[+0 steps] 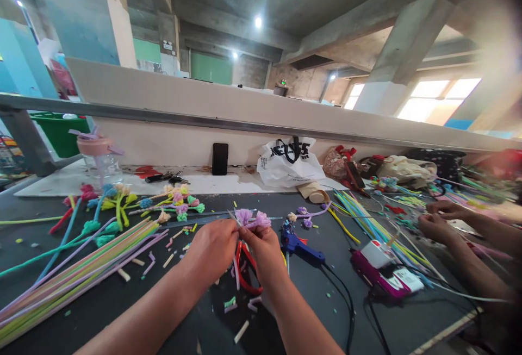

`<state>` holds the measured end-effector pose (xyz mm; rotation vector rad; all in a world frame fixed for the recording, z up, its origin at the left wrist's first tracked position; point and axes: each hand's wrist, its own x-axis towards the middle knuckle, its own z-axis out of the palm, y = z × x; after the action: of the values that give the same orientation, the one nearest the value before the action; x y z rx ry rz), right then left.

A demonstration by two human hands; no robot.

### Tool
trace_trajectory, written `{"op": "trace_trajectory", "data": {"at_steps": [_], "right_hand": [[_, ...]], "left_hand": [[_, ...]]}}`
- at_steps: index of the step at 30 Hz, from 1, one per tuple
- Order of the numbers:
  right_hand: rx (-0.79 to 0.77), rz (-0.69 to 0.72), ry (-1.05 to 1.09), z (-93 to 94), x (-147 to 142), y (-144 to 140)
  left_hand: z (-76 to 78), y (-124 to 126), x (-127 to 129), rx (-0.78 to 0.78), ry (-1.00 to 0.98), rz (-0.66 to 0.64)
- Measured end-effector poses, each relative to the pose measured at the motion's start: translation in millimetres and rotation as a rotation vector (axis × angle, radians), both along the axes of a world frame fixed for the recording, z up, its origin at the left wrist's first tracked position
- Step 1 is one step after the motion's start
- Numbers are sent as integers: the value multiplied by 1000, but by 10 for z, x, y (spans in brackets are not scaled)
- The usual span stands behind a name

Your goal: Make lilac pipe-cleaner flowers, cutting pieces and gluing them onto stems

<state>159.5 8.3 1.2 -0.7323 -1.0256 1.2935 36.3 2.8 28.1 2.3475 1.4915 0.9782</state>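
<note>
L hand (212, 247) & R hand (265, 246) both pinched on purple straw flower (253, 218); red scissors (247, 273) just below, blue glue gun (299, 246) to R.

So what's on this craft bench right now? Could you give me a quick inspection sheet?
Surface: dark table, strewn with cut straw bits.
Job's things: purple straw flower, pinched by left hand and right hand; red scissors beneath.
Clutter: straw bundle, finished flowers, blue glue gun, phone, white plastic bag.
Hands: both closed on the flower; a co-worker's hands at the right.
Cables: black cord from the glue gun.
Surroundings: concrete ceiling, pillars, windows.
</note>
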Motion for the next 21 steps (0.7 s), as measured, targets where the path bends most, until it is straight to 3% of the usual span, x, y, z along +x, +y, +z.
{"op": "trace_trajectory", "data": {"at_steps": [3,7,11,14,16,21], "right_hand": [[5,10,31,40,21,-11],[21,130,150,82,68,-40],[-60,226,262,61,129,-52],[-125,258,284,9,163,-31],[-153,267,269,-22,173,-8],[-196,245,223,-48,175,53]], "left_hand": [[31,36,-4,-221,-267,-34],[30,58,15,-747,-833,-263],[-163,15,112,-1230,-1303,-464],[-354,-18,189,-1338,-1519,-574],[-429,-17,205,-1358,-1552,-635],[-410,62,137,-1332,-1458,-613]]}}
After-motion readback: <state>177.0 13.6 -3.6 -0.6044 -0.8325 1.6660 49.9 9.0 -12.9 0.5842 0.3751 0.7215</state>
